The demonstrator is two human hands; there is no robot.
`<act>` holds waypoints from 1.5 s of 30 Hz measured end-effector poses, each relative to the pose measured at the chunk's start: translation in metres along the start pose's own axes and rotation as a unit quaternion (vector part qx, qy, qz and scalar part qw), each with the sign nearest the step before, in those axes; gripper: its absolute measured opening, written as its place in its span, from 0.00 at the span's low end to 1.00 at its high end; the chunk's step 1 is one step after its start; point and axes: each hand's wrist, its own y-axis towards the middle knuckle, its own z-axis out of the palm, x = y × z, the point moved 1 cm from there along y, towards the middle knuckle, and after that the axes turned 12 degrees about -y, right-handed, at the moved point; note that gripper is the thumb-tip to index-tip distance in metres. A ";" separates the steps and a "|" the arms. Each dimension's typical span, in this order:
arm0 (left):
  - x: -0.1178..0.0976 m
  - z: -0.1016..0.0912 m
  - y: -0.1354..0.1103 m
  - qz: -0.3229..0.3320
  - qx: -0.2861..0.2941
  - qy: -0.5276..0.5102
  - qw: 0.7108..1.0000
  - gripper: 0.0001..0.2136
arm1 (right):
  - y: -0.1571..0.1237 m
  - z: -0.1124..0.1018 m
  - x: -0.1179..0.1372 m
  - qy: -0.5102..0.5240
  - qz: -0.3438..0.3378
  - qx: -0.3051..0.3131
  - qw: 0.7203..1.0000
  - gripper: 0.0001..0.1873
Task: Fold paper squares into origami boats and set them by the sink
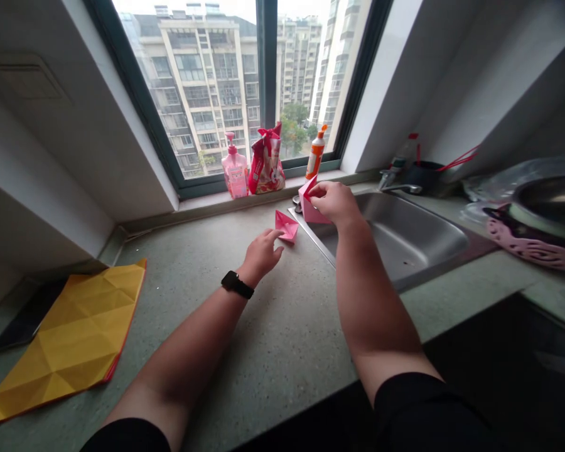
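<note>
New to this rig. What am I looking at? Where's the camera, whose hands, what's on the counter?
No machine here: these are a person's own bare hands. The single picture comes from a camera worn on their head, looking forward and down.

The right hand pinches a pink folded paper shape. The left hand, below a black watch, reaches to a smaller pink folded piece on the counter; whether it touches is hard to tell.

Creased yellow paper lies at left; a steel sink is set in at right. On the windowsill stand a pink pump bottle, a red bag and an orange squeeze bottle.
</note>
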 end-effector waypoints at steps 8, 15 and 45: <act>0.016 0.039 0.033 -0.002 0.038 0.033 0.999 0.08 | 0.011 0.026 -0.007 0.002 0.018 0.065 0.998 0.12; 0.019 0.027 0.021 0.026 0.074 0.077 0.994 0.12 | 0.016 0.045 -0.019 0.018 0.009 0.138 0.990 0.13; -0.001 0.032 0.015 0.081 0.099 0.121 0.984 0.14 | 0.014 0.075 -0.032 -0.007 0.017 0.242 0.970 0.12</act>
